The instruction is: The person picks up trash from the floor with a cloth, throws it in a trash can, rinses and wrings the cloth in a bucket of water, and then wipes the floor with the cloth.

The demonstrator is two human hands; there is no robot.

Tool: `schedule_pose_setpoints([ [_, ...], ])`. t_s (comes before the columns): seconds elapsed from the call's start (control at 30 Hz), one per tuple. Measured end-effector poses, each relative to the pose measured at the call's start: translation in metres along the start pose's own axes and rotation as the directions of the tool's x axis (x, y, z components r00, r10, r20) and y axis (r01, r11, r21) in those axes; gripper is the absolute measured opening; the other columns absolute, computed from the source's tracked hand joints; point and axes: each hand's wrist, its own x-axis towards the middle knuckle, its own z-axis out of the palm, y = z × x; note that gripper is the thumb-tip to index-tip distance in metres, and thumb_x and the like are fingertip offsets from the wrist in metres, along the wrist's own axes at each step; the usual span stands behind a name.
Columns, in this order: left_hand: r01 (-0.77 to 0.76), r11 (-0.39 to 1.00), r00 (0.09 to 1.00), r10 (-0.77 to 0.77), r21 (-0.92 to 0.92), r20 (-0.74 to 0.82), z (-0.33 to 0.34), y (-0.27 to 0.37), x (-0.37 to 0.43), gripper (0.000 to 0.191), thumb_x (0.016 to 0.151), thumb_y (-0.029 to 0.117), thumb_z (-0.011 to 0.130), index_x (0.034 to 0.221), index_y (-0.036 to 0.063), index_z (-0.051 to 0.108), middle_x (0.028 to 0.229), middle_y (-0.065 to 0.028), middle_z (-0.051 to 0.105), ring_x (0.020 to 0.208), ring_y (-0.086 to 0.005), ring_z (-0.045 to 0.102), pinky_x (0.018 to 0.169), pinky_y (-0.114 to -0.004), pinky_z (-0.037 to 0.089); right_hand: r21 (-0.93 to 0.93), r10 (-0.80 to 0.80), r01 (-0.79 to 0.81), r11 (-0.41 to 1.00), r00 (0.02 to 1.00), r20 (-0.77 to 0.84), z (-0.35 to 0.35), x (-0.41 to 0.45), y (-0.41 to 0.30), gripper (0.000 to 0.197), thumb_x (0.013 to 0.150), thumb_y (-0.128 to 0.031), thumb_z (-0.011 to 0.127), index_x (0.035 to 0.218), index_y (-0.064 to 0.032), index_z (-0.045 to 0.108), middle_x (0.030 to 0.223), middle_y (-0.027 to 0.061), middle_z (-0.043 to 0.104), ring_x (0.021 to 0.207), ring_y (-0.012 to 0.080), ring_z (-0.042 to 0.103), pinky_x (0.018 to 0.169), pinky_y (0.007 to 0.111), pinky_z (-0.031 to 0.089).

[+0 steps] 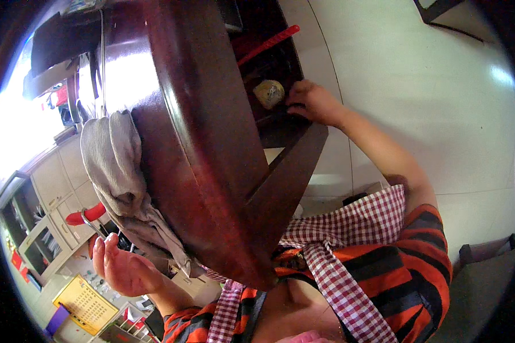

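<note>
My right hand [313, 103] is at the rim of an open dark wooden compartment [279, 128] that looks like a drawer, its fingers bent over the edge. Whether it grips the rim is not clear, as the fingertips are blurred in shadow. Just beside them, inside, lies a rounded yellowish object [269, 94]. A long red stick [270, 43] slants out over the far side. My left hand [124, 266] is raised past the other side of the glossy red-brown desk [206, 184], palm up, fingers lightly bent, with nothing seen in it. A grey cloth [116, 171] hangs close above it.
A dark wooden panel [287, 167] juts out beside my right forearm. Pale floor tiles [403, 98] lie to the right. Near my left hand is a red handle-like part [86, 214] on a bent metal rod. Cabinets [53, 180] line the far left.
</note>
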Motion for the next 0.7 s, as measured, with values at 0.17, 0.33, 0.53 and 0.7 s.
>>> schedule_pose_setpoints([
  [0.17, -0.046, 0.999, 0.999, 0.046, -0.013, -0.027, 0.001, -0.001, -0.001, 0.033, 0.086, 0.016, 0.053, 0.109, -0.0077, 0.048, 0.117, -0.0259, 0.045, 0.102, -0.0334, 0.053, 0.086, -0.04, 0.048, -0.032, 0.005, -0.006, 0.999, 1.0, -0.015, -0.003, 0.003, -0.004, 0.021, 0.07, -0.022, 0.068, 0.082, -0.0061, 0.065, 0.086, 0.0081, 0.057, 0.087, 0.0272, 0.055, 0.075, 0.036, 0.047],
  [0.33, -0.04, 0.999, 0.998, 0.042, 0.025, -0.057, 0.0, -0.002, -0.004, 0.031, 0.086, 0.016, 0.053, 0.108, -0.0068, 0.049, 0.116, -0.0262, 0.046, 0.102, -0.0329, 0.053, 0.086, -0.04, 0.048, -0.118, 0.178, -0.164, 0.979, 0.977, 0.117, -0.013, 0.005, -0.007, 0.024, 0.067, -0.021, 0.069, 0.086, -0.0077, 0.062, 0.087, 0.0088, 0.054, 0.085, 0.0287, 0.055, 0.073, 0.038, 0.047],
  [0.53, 0.014, 0.999, 1.0, -0.013, 0.049, -0.012, -0.005, 0.002, -0.006, 0.033, 0.084, 0.016, 0.056, 0.11, -0.0047, 0.052, 0.114, -0.0226, 0.047, 0.105, -0.0329, 0.049, 0.082, -0.039, 0.047, -0.306, -0.136, 0.17, 0.937, 0.982, 0.129, 0.007, 0.052, -0.008, 0.029, 0.075, -0.014, 0.057, 0.104, -0.0143, 0.055, 0.096, 0.0094, 0.054, 0.085, 0.0289, 0.057, 0.068, 0.04, 0.048],
  [0.7, -0.037, 0.994, 0.999, 0.04, 0.099, -0.029, -0.011, 0.003, -0.01, 0.039, 0.087, 0.024, 0.052, 0.111, -0.0071, 0.049, 0.117, -0.0242, 0.046, 0.102, -0.0336, 0.053, 0.086, -0.04, 0.047, -0.318, 0.08, 0.061, 0.946, 0.908, 0.411, 0.028, 0.082, -0.004, 0.029, 0.076, -0.012, 0.052, 0.105, -0.0157, 0.054, 0.104, 0.0103, 0.054, 0.086, 0.0295, 0.059, 0.066, 0.041, 0.049],
])
